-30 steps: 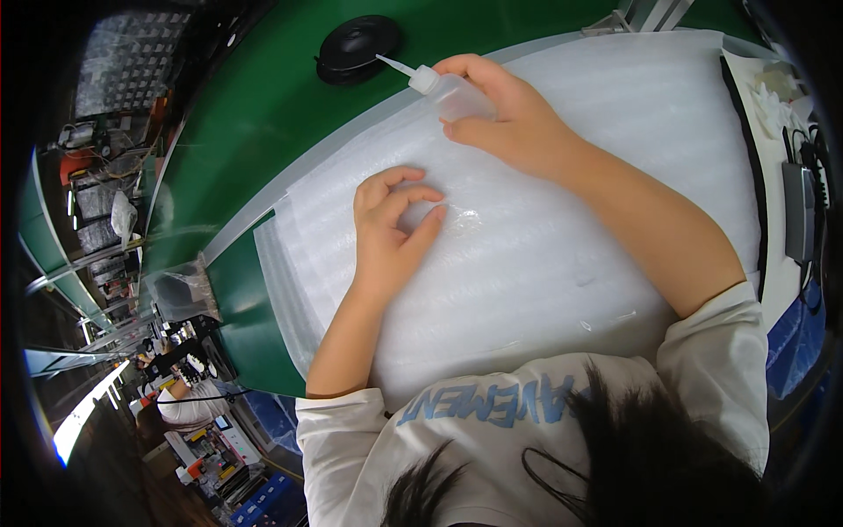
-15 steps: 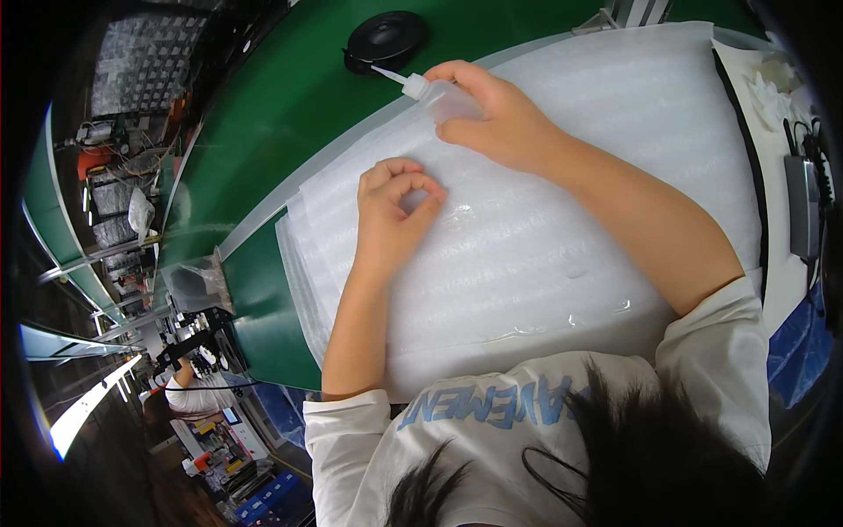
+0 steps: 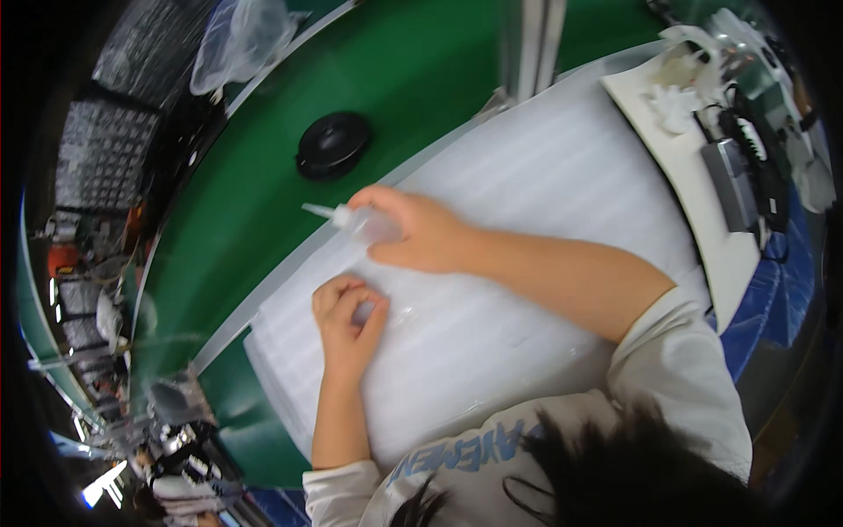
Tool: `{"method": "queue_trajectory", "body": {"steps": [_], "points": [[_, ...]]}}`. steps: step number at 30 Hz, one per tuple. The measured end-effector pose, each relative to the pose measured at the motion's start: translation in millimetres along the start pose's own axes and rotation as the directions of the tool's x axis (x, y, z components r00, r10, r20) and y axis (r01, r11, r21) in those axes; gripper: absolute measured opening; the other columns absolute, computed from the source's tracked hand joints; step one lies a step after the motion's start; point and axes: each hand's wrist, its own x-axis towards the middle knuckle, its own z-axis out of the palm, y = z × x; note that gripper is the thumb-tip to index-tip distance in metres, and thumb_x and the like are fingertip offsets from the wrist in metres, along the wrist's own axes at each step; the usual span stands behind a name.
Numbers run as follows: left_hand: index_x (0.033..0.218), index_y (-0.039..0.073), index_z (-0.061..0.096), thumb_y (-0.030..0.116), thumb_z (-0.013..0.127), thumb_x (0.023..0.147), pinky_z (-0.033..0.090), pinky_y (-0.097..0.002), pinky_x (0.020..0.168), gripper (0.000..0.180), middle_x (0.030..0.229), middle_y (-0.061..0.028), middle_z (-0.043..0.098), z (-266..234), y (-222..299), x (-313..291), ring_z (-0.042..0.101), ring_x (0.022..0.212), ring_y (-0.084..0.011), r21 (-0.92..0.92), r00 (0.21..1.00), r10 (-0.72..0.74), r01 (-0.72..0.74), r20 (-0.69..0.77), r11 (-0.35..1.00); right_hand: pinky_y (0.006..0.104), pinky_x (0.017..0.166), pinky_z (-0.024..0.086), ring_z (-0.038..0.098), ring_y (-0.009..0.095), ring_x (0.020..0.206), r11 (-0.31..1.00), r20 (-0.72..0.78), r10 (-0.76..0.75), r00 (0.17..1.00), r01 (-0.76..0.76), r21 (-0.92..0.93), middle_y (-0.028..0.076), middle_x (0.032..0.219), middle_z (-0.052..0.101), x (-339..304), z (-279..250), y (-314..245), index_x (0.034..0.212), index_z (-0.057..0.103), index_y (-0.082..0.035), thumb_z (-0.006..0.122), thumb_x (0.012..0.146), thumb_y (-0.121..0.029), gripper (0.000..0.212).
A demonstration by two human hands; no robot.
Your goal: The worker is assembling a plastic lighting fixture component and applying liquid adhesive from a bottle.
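Note:
My right hand [image 3: 426, 233] is wrapped round a small translucent squeeze bottle [image 3: 373, 227] with a white cap and a thin nozzle. The bottle lies tilted in the grip, its nozzle pointing left over the green surface. Closer to me on the left, my left hand [image 3: 345, 321] is closed, with thumb and fingers curled toward each other. What lies inside that curl is too blurred to name. Beneath both hands spreads a white foam sheet [image 3: 544, 220]. A round black lidded container [image 3: 334, 145] stands beyond the bottle, apart from both hands.
The green worktop [image 3: 413, 79] extends beyond the sheet, with a metal post [image 3: 534, 53] at its far side. On the right, a cream board [image 3: 654, 105] carries a grey box [image 3: 729, 184] and cables. A clear plastic bag [image 3: 246, 44] sits at the upper left.
The whole view has swung, so the sheet, container and hands appear lower and farther left. Both hands keep their grips and nearly the same places over the sheet.

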Motion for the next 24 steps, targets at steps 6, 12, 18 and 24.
{"method": "queue_trajectory", "body": {"steps": [6,12,18,24], "points": [[0.085,0.005,0.059,0.004,0.07,0.074,0.039,-0.0385,0.093,0.016,0.104,-0.0115,0.055,8.8,6.5,1.7,0.048,0.103,-0.0298,0.054,1.0,0.024,-0.024,-0.014,0.998,0.0374,0.089,0.048,0.058,0.03,0.11,0.998,0.059,0.056,0.997,-0.057,0.009,0.014,0.119,0.06,-0.5,-3.7,-0.1,0.126,0.05,-0.008,0.066,0.076,-0.013,0.053],[0.086,0.005,0.058,0.006,0.07,0.075,0.039,-0.0411,0.09,0.016,0.103,-0.0133,0.055,9.5,9.3,1.1,0.048,0.101,-0.0319,0.098,0.999,0.015,-0.009,-0.052,0.995,0.0359,0.086,0.047,0.058,0.028,0.105,0.996,0.086,0.078,0.993,-0.082,0.047,0.012,0.117,0.06,1.5,-2.3,-4.3,0.126,0.048,-0.008,0.065,0.076,-0.011,0.052],[0.088,0.003,0.058,0.007,0.069,0.078,0.039,-0.0422,0.089,0.015,0.104,-0.0148,0.055,13.0,8.7,-0.6,0.048,0.101,-0.0334,0.144,0.998,0.031,-0.023,-0.053,0.989,0.0354,0.085,0.047,0.058,0.026,0.104,0.996,0.025,0.005,1.0,-0.007,0.094,0.011,0.115,0.06,-0.8,0.2,0.1,0.125,0.048,-0.008,0.065,0.077,-0.01,0.052],[0.091,0.002,0.058,0.005,0.067,0.079,0.039,-0.0427,0.09,0.015,0.106,-0.0161,0.055,7.8,9.5,-2.4,0.049,0.102,-0.0341,0.14,0.998,0.056,-0.054,-0.012,0.989,0.0348,0.086,0.047,0.058,0.025,0.105,0.994,0.034,0.005,0.999,-0.009,0.109,0.011,0.115,0.06,0.8,-0.4,0.4,0.125,0.048,-0.007,0.065,0.077,-0.009,0.051]]}}
